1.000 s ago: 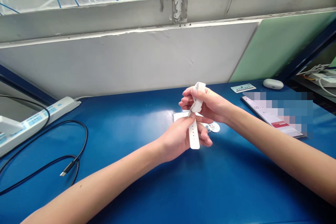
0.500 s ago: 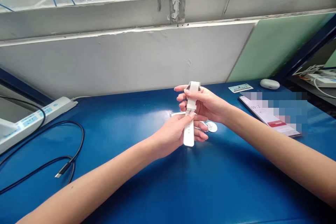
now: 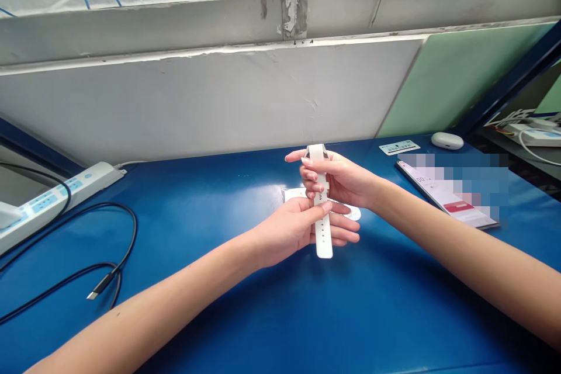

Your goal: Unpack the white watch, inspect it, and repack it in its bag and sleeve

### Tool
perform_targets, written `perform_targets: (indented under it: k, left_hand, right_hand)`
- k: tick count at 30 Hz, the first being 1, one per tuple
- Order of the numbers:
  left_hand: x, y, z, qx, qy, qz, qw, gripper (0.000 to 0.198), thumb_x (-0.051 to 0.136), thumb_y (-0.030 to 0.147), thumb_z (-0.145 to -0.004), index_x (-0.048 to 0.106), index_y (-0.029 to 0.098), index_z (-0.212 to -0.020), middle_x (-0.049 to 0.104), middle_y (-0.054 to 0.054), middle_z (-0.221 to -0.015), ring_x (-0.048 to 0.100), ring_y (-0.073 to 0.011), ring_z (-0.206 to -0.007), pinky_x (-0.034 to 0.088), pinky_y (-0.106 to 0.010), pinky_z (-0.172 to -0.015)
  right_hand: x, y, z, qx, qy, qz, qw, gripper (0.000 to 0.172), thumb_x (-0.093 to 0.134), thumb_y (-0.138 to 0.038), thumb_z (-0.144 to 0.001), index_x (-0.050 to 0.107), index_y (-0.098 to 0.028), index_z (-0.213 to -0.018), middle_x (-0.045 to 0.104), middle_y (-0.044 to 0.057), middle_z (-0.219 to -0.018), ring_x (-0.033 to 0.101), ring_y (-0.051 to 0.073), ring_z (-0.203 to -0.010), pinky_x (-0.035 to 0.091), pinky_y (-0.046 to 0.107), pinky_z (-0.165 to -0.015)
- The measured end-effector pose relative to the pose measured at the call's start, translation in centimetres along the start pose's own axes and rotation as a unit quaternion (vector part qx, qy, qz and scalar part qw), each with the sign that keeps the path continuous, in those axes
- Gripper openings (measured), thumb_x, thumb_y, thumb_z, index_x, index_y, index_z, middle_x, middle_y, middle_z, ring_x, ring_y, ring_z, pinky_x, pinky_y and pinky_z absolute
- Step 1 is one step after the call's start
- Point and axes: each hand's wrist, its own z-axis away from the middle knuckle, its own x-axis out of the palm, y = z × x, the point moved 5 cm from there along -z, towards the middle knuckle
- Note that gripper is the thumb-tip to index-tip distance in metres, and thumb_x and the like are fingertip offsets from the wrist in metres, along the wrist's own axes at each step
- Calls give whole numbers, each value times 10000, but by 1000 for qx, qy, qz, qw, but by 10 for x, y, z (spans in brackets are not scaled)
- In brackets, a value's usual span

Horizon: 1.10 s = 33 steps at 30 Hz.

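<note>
Both my hands hold a white watch with a white strap (image 3: pixel 323 228) above the blue table (image 3: pixel 245 315). My right hand (image 3: pixel 337 178) is closed round the watch body at the top. My left hand (image 3: pixel 298 228) pinches the perforated strap, whose free end hangs down past my fingers. Behind my hands a second white strap piece (image 3: pixel 293 193) lies flat on the table, and a small white round disc (image 3: pixel 353 214) lies beside it, partly hidden by my right hand.
A phone (image 3: pixel 442 193) with a lit screen lies at the right, with a white label card (image 3: pixel 398 147) and a white earbud case (image 3: pixel 447 140) behind it. At the left are a white power strip (image 3: pixel 56 196) and a black cable (image 3: pixel 109 257) with a loose plug.
The watch has been turned more upright and the strap now hangs a little lower. My right fingers have shifted their grip on the watch body; my left hand stays pinched on the strap.
</note>
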Motion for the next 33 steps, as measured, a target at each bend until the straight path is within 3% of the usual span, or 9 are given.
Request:
perform_targets:
  k: [4, 13, 17, 19, 21, 24, 27, 30, 33]
  left_hand:
    - [0, 0, -1, 4, 5, -1, 1000, 307, 662, 361, -949, 729, 74, -1035, 758, -163, -951, 744, -236, -867, 545, -369, -884]
    - [-1, -2, -1, 18, -18, 1, 1000, 332, 651, 381, -942, 703, 79, -1070, 754, -164, -964, 737, -243, -875, 514, -389, -907]
    - [6, 8, 3, 27, -69, 95, 993, 555, 524, 571, -947, 609, 97, -1223, 714, -218, -1142, 723, -319, -976, 490, -430, -910]
    - [7, 16, 5, 54, -74, 138, 986, 634, 428, 620, -961, 539, 100, -1306, 651, -256, -1266, 693, -363, -1073, 467, -458, -940]
    - [6, 19, 6, 66, -56, 155, 984, 665, 349, 620, -983, 494, 83, -1350, 597, -282, -1334, 669, -387, -1121, 443, -478, -970]
    - [3, 18, 5, 62, -22, 157, 985, 649, 319, 592, -1004, 482, 74, -1359, 536, -287, -1404, 633, -402, -1180, 419, -489, -1002]
    - [-1, 17, 3, 78, 1, 145, 986, 557, 385, 525, -1008, 531, 88, -1322, 494, -244, -1464, 577, -394, -1257, 407, -479, -1036]
    - [-3, 22, 2, 111, -11, 135, 985, 453, 510, 414, -969, 574, 116, -1304, 495, -181, -1481, 505, -375, -1338, 401, -461, -1067]
    - [-5, 25, 1, 127, -17, 104, 986, 419, 661, 262, -864, 616, 128, -1259, 579, -164, -1387, 531, -357, -1309, 421, -450, -1056]
  right_hand:
    - [3, -1, 0, 8, -6, -35, 999, 235, 599, -319, -939, 717, -163, -1068, 467, -52, -638, 383, 66, -503, 431, 201, -529]
    - [11, -7, 2, 12, 40, -78, 996, 506, 363, -511, -972, 702, -139, -1019, 403, -26, -612, 325, 123, -490, 423, 288, -520]
    - [-8, -26, 3, -106, 136, -135, 976, 460, 323, -397, -929, 671, -114, -1032, 394, -19, -613, 374, 140, -511, 451, 293, -536]
    - [-22, -40, 6, -179, 199, -134, 954, 352, 382, -364, -926, 654, -149, -991, 410, -24, -619, 419, 137, -527, 474, 278, -558]
    - [-30, -49, 7, -205, 220, -121, 946, 204, 484, -334, -932, 634, -196, -945, 450, -31, -644, 468, 123, -554, 503, 258, -601]
    - [-32, -52, 6, -214, 216, -107, 946, 111, 612, -336, -916, 627, -231, -887, 516, -42, -665, 533, 111, -595, 544, 254, -679]
    - [-24, -42, 4, -182, 194, -75, 961, 134, 712, -344, -866, 659, -223, -844, 592, -34, -691, 610, 114, -673, 561, 265, -759]
    - [-14, -32, 4, -142, 169, 29, 975, 255, 809, -432, -772, 682, -213, -801, 680, 8, -778, 654, 151, -753, 551, 274, -707]
    - [-6, -32, 7, -155, 143, 125, 969, 293, 832, -464, -735, 674, -220, -779, 697, 22, -805, 622, 159, -723, 504, 272, -610]
